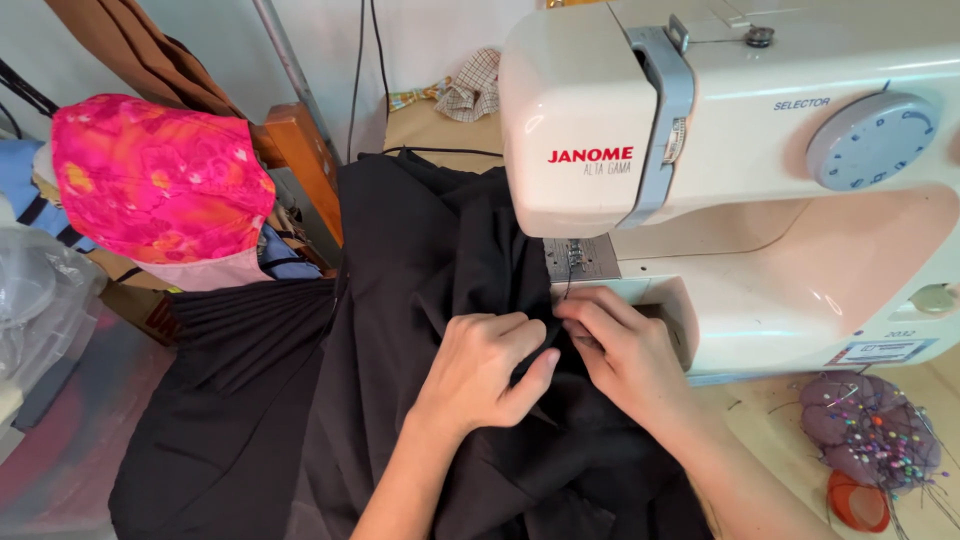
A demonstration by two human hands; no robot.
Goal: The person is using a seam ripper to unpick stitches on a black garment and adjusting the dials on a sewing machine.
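- A person's left hand [480,368] and right hand [625,352] met on a bunched black fabric [400,300] just in front of the cream sewing machine [740,150], fingertips pinching a fold as if to line up a seam.
- The left hand was curled narrow, thumb and fingers gripping cloth; the right hand lay beside it, fingers closed on the same fold, close below the machine's needle plate [580,258].
- The fabric spilled from the machine's bed down towards the person and off to the left of the machine, apparently left loose so it could feed freely.
- A purple pincushion [868,430] stuck with coloured pins sat below the machine's right end, near to hand.
- A bright pink patterned cloth [160,180] lay heaped well to the left of the machine.
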